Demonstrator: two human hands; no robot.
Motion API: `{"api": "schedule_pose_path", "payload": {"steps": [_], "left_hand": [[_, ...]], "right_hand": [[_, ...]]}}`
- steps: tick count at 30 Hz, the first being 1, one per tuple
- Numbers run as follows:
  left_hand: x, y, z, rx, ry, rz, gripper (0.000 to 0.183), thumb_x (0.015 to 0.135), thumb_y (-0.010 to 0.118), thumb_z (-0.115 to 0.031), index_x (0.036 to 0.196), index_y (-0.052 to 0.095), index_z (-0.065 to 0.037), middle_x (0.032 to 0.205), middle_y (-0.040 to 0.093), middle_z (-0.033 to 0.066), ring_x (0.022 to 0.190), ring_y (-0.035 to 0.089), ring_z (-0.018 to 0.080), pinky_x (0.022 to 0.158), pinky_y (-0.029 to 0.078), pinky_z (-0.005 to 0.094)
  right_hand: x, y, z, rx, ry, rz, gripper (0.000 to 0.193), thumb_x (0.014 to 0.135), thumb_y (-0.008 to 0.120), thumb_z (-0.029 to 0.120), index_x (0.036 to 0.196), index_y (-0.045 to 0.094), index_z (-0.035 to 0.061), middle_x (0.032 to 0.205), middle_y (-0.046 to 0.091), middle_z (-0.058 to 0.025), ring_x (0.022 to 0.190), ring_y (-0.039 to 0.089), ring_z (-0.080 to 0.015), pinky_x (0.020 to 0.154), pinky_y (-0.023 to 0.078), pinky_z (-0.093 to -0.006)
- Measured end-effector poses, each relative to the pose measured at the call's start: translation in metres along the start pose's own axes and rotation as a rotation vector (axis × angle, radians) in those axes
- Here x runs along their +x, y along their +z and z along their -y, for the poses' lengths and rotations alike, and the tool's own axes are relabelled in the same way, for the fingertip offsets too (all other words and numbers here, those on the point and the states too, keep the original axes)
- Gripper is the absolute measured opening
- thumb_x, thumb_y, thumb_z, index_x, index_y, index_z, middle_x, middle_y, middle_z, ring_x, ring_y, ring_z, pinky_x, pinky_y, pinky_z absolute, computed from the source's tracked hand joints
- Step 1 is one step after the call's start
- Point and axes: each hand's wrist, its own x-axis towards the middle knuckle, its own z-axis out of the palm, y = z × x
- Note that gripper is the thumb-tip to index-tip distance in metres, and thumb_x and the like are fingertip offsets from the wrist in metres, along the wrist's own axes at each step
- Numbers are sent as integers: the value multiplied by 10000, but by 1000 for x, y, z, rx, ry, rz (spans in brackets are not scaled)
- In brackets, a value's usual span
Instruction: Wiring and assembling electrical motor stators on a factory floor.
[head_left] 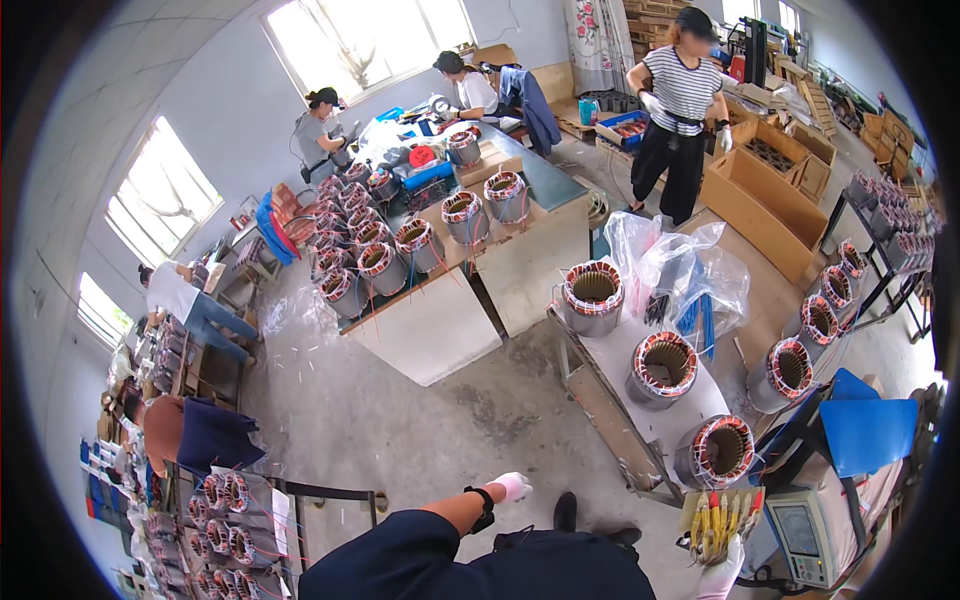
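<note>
My left hand wears a white glove and a dark wrist strap. It hangs over the concrete floor with curled fingers and nothing in it. My right hand, also in a white glove, is at the lower edge, just under a bundle of yellow- and red-handled tools. Whether it grips them is unclear. Right above the tools stands a grey motor stator with copper windings on a narrow workbench. Two more stators stand further along it.
A grey test meter and a blue seat are at the right. Clear plastic bags lie at the bench's far end. A person in a striped shirt stands by wooden crates. Others work at a stator-laden table. A stator cart is at lower left.
</note>
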Motion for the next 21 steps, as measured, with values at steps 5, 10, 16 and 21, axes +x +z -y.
{"api": "schedule_pose_path", "payload": {"steps": [5,10,16,21], "left_hand": [[-6,-2,-10,-3,-31,-12,337,925,561,-306,1015,714,-20,904,732,111,849,702,262,814,528,390],[-8,-4,-16,14,-31,-17,346,923,557,-311,1020,715,-19,910,735,112,857,706,263,816,529,390],[-9,-3,-19,-7,-29,-16,344,926,552,-305,1021,714,-16,907,734,108,838,707,253,805,534,386],[-11,-4,-18,-12,-31,-14,329,927,548,-289,1011,716,-18,897,732,103,825,706,241,796,536,381]], "right_hand": [[2,-4,-4,9,7,-14,352,1033,514,242,1239,622,-23,1099,674,-93,885,635,-192,724,506,-313],[4,-10,-6,-8,10,2,347,1034,510,239,1233,622,-23,1087,672,-89,880,631,-189,728,503,-314],[3,-7,-8,23,2,-49,327,1035,509,233,1200,635,-19,1068,676,-87,871,632,-191,741,503,-317],[0,-4,-3,0,-2,-11,316,1035,510,235,1177,642,-15,1031,681,-77,839,630,-182,723,497,-311]]}}
